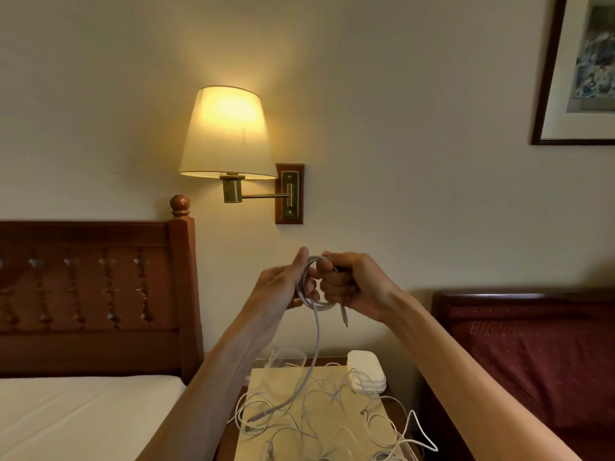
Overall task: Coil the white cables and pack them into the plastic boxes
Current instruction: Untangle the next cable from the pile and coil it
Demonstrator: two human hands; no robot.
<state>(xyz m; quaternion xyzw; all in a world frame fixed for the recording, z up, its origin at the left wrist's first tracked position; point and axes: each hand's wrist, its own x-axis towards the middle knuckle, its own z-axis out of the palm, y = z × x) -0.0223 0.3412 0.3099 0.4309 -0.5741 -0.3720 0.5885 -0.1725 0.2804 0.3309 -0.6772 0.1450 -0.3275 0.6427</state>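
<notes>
Both hands are raised in front of the wall, working one white cable [315, 331]. My left hand [285, 283] holds its loops, fingers partly curled round the small coil. My right hand [349, 282] grips the same coil in a fist, and a short end with a plug hangs below it. The cable's long tail drops to the nightstand, where its other plug lies. Several loose white cables [319, 414] lie tangled on a pale sheet there. A stack of white plastic boxes [366, 372] stands at the back right of the nightstand.
The wooden nightstand [229, 437] sits between a bed with a carved headboard [90, 291] on the left and a dark red upholstered seat [532, 354] on the right. A lit wall lamp [229, 134] hangs above the hands. A framed picture [579, 71] is at top right.
</notes>
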